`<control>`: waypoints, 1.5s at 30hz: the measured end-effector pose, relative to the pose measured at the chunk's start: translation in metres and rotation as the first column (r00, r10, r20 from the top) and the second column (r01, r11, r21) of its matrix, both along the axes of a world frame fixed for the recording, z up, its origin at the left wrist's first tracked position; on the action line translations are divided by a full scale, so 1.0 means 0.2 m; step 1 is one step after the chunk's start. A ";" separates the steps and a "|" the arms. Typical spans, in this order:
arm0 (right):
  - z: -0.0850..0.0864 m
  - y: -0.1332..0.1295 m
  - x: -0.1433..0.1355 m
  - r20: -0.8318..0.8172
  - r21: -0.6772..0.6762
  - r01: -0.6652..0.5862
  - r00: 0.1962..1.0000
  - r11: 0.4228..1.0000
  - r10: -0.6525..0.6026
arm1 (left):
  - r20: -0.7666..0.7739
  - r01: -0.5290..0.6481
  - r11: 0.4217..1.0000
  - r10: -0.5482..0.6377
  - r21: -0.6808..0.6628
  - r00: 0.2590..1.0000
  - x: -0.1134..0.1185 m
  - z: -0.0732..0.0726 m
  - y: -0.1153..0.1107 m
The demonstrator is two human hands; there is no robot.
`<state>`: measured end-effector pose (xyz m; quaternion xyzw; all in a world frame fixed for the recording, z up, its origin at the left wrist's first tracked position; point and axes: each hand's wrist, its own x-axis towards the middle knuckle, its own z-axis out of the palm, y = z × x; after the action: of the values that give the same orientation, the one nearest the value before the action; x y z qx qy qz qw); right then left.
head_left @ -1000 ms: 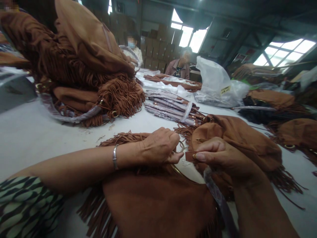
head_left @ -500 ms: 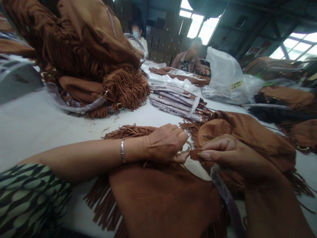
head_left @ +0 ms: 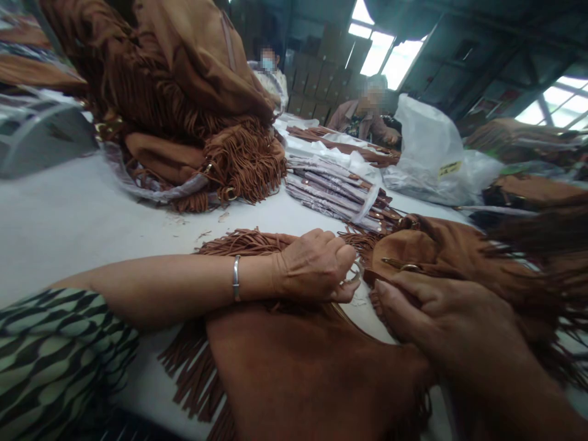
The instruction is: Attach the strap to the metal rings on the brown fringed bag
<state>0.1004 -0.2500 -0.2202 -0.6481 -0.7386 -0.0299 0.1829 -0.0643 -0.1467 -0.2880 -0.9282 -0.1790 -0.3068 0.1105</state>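
The brown fringed bag [head_left: 294, 367] lies on the white table [head_left: 68, 220] just before the person, its lower part cut off by the frame edge; the left hand [head_left: 315, 266] is curled together on a metal ring [head_left: 354, 274] at the bag's top edge, and the ring is mostly hidden by the fingers; the right hand [head_left: 441, 315] lies close beside it, fingers bent onto the suede, but what they pinch I cannot tell; behind, a pile of fringed bags [head_left: 184, 104], a bundle of wrapped straps [head_left: 335, 190] and a plastic sack [head_left: 427, 153].
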 end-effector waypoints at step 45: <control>-0.06 0.00 -0.17 0.496 0.294 -0.077 0.864 0.953 -0.084 | 0.171 -0.022 1.000 0.025 -0.015 0.985 -0.01 -0.02 0.05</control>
<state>0.0668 -0.2495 -0.2330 -0.5831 -0.7458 -0.3115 0.0814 -0.0671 -0.1357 -0.2914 -0.8969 -0.2008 -0.3830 0.0920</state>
